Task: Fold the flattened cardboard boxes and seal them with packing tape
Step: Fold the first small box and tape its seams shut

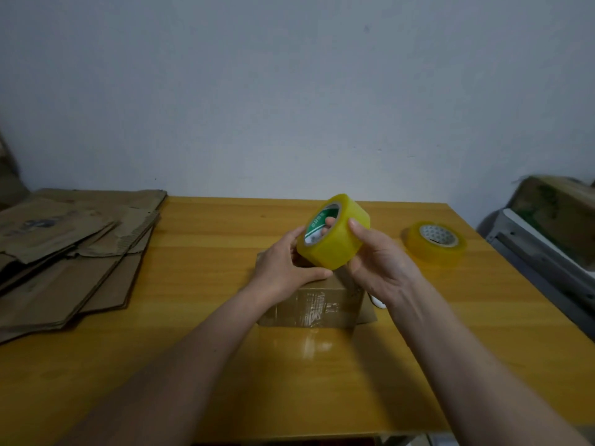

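Item: wide yellow translucent packing-tape roll (333,232), raised over small brown cardboard box (317,304) at centre of yellow wooden table (199,284), gripped by right hand (376,262) fingers and left hand (286,262) fingers; risk: tape end hard to find, unheld box may shift.

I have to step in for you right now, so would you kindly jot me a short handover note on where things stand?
Left hand: steadies the tape roll from the left.
Right hand: grips the same roll, fingers through its core.
Roll is held above the small box at table centre; old tape shows on the box's near face.
Spare roll lies flat to the right.
Flattened boxes are stacked on the left.
Done: this box is folded.
Left: tape it, then fold and seal the stack.
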### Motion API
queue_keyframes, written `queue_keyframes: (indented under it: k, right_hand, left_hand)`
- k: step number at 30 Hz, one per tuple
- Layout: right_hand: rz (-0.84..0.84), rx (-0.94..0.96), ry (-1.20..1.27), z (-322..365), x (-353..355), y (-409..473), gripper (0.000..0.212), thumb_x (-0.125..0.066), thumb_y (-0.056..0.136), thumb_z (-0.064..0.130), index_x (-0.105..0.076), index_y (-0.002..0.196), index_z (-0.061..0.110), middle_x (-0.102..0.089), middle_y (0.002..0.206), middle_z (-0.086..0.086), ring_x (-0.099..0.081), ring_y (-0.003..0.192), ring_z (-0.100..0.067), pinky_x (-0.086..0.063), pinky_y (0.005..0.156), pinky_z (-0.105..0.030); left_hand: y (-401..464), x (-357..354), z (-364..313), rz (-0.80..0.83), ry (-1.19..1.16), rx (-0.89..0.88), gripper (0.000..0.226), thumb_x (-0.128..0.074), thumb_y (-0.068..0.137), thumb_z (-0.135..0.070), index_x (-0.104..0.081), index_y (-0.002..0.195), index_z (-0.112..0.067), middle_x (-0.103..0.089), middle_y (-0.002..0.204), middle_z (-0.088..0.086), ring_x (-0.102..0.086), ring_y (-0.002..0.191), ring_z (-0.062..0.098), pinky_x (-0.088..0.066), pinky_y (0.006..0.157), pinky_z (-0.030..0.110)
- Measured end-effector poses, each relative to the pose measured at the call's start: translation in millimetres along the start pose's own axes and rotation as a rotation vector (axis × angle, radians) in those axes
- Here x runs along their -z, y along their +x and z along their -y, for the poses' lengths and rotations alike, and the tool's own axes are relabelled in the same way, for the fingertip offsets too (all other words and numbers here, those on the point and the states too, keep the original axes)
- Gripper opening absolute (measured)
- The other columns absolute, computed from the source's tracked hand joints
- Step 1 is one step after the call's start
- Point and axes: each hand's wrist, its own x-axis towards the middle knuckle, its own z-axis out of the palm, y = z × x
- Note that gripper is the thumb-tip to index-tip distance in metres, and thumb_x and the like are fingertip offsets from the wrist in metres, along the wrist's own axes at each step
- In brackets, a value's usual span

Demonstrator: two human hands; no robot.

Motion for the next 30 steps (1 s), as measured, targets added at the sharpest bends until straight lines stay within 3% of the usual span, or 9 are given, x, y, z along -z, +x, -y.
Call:
queue_keyframes:
  k: [2, 6, 9, 13, 16, 19, 24, 26, 30]
  right_hand:
    - [0.036, 0.031, -0.093, -1.4, 0.7, -0.9, 0.091, -0.090, 0.056, 0.014, -0.045, 0.132, -0.011, -0.055, 0.130, -0.029, -0.056, 0.119, -0.038, -0.055, 0.086, -0.043]
    - [0.011, 0.100, -0.263, -2.4, -6.5, -5.1, 0.051, -0.061, 0.083, 0.003, -0.047, 0.130, -0.012, -0.058, 0.124, -0.028, -0.057, 0.113, -0.039, -0.053, 0.092, -0.046]
    - [-0.023, 0.230, -0.478, -2.1, -15.1, -5.4, 0.036, -0.055, 0.092, 0.010, -0.054, 0.124, -0.008, -0.065, 0.115, -0.021, -0.065, 0.101, -0.031, -0.056, 0.084, -0.042]
    - [-0.114, 0.319, -0.678, -5.7, -17.1, 0.8, 0.044, -0.047, 0.097, 0.034, -0.059, 0.120, -0.002, -0.067, 0.116, -0.017, -0.063, 0.109, -0.033, -0.048, 0.098, -0.049]
    - [-0.157, 0.264, -0.692, -10.4, -16.5, 2.5, 0.055, -0.034, 0.100, 0.046, -0.061, 0.121, 0.002, -0.067, 0.116, -0.016, -0.063, 0.111, -0.031, -0.043, 0.103, -0.051]
    - [-0.094, 0.290, -0.778, -13.4, -9.1, 1.9, 0.044, -0.051, 0.092, 0.038, -0.059, 0.125, 0.011, -0.065, 0.120, -0.015, -0.059, 0.116, -0.032, -0.041, 0.104, -0.055]
    - [-0.046, 0.382, -1.051, -23.4, 7.4, 2.4, 0.052, -0.058, 0.084, -0.007, -0.048, 0.127, 0.020, -0.068, 0.114, -0.006, -0.063, 0.107, -0.024, -0.048, 0.097, -0.048]
    - [-0.073, 0.427, -1.143, -31.0, 12.2, 5.0, 0.059, -0.060, 0.085, -0.006, -0.042, 0.133, 0.024, -0.063, 0.124, 0.001, -0.059, 0.116, -0.012, -0.046, 0.102, -0.043]
    - [-0.125, 0.470, -1.210, -41.9, 14.0, 8.6, 0.063, -0.062, 0.087, -0.001, -0.035, 0.138, 0.024, -0.055, 0.131, 0.003, -0.052, 0.123, -0.008, -0.045, 0.104, -0.038]
  left_hand:
    - [-0.3, -0.3, 0.2, 0.007, -0.014, -0.001, 0.108, -0.088, 0.047, -0.053, -0.042, 0.142, -0.032, -0.060, 0.130, -0.008, -0.058, 0.115, 0.009, -0.048, 0.101, 0.038]
    - [-2.3, -0.5, -1.0, -0.009, -0.051, -0.037, 0.108, -0.091, 0.045, -0.049, -0.043, 0.141, -0.035, -0.053, 0.134, -0.008, -0.061, 0.112, 0.010, -0.054, 0.094, 0.036]
    - [-4.3, 0.5, -3.4, -0.029, -0.138, -0.055, 0.101, -0.090, 0.046, -0.049, -0.048, 0.136, -0.032, -0.053, 0.134, -0.006, -0.063, 0.110, 0.011, -0.055, 0.091, 0.031]
    - [-5.8, 4.6, -9.1, -0.012, -0.287, -0.001, 0.056, -0.083, 0.072, -0.015, -0.061, 0.123, -0.012, -0.069, 0.115, 0.007, -0.068, 0.096, 0.004, -0.053, 0.080, 0.015]
    - [-5.4, 6.3, -10.8, -0.051, -0.325, 0.000, 0.031, -0.076, 0.080, -0.012, -0.068, 0.109, -0.008, -0.073, 0.099, 0.002, -0.067, 0.081, -0.005, -0.049, 0.073, 0.009]
    - [-1.8, 6.3, -10.3, -0.106, -0.371, 0.024, 0.023, -0.074, 0.082, -0.013, -0.070, 0.104, -0.007, -0.071, 0.086, -0.004, -0.066, 0.074, -0.004, -0.050, 0.069, 0.009]
    - [0.0, 6.4, -10.3, -0.135, -0.356, 0.026, 0.022, -0.072, 0.085, -0.017, -0.069, 0.101, -0.002, -0.070, 0.085, 0.000, -0.063, 0.067, -0.008, -0.046, 0.063, 0.006]
    - [-0.4, 6.3, -9.3, -0.160, -0.353, 0.036, 0.020, -0.073, 0.084, -0.022, -0.069, 0.092, -0.003, -0.069, 0.081, 0.001, -0.062, 0.068, -0.001, -0.047, 0.062, 0.009]
    - [0.7, 8.0, -7.3, -0.147, -0.349, 0.070, 0.019, -0.071, 0.086, -0.027, -0.070, 0.084, -0.008, -0.069, 0.078, 0.000, -0.062, 0.071, 0.005, -0.048, 0.066, 0.014]
